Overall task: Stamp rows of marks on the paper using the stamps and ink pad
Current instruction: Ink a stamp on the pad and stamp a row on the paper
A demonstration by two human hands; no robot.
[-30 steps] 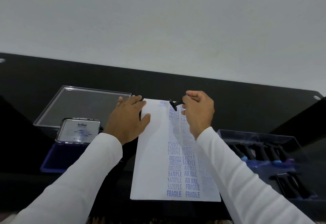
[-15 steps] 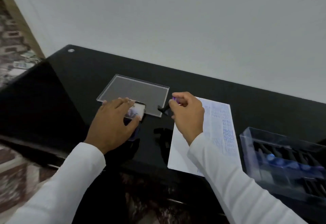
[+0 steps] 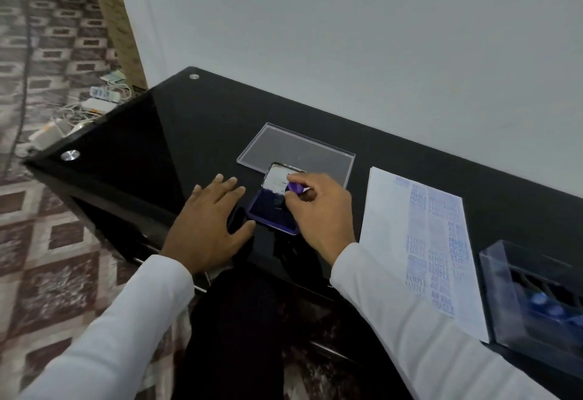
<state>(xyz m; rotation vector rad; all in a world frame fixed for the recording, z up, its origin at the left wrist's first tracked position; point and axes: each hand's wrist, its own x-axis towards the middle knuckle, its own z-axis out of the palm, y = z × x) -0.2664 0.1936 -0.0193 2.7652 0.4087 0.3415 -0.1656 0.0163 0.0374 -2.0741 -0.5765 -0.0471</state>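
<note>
On glossy black surface [image 3: 176, 134]: left hand [image 3: 208, 226] spread flat; right hand [image 3: 318, 210] pinching purple-handled stamp [image 3: 296, 187] over open blue ink pad [image 3: 268, 210]; stamped white paper [image 3: 391, 232] right.

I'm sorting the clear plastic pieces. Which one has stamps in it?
The clear box at the right edge, beside the paper; the flat clear lid behind the ink pad holds none.

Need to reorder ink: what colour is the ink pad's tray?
Purple-blue: the ink pad tray, clearest in the head view.
</note>
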